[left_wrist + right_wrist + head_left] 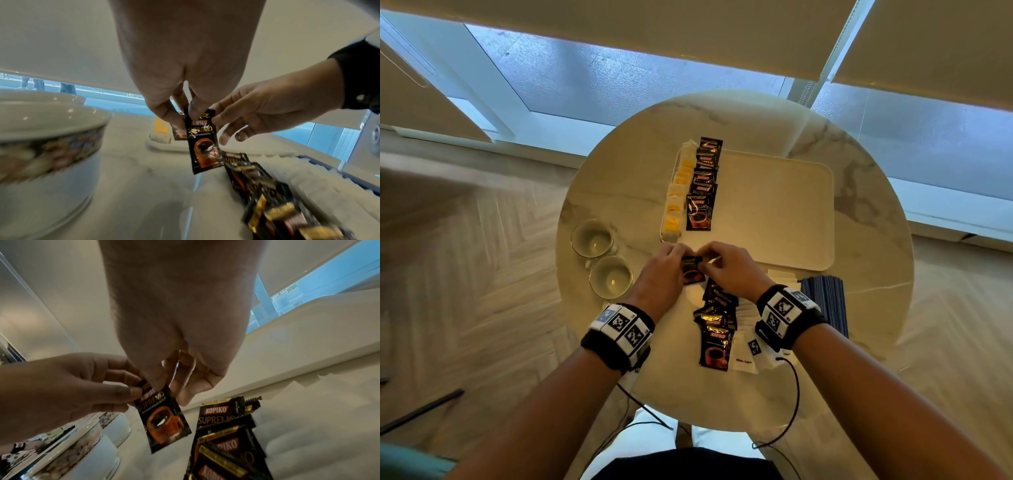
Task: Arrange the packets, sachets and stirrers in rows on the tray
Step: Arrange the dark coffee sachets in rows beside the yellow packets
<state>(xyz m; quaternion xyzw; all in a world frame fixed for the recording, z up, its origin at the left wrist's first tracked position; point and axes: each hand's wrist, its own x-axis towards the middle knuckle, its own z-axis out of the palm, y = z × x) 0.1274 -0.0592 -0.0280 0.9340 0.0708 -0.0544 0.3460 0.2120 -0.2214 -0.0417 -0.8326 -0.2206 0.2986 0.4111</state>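
Note:
Both hands meet just in front of the white tray (784,205) and pinch the top edge of one black coffee sachet (692,272) (202,142) (162,418), which hangs above the table. My left hand (671,263) (180,112) (123,391) grips it from the left, my right hand (722,262) (218,120) (162,382) from the right. On the tray's left side lie a row of black coffee sachets (703,185) and a row of yellow-and-white packets (676,195). A loose pile of coffee sachets (717,325) (267,194) (226,434) lies near me.
Two cups (602,260) stand left of the hands on the round marble table (619,178). White sugar sachets (748,349) and blue stirrers (828,298) lie under and beside my right wrist. The tray's right part is bare.

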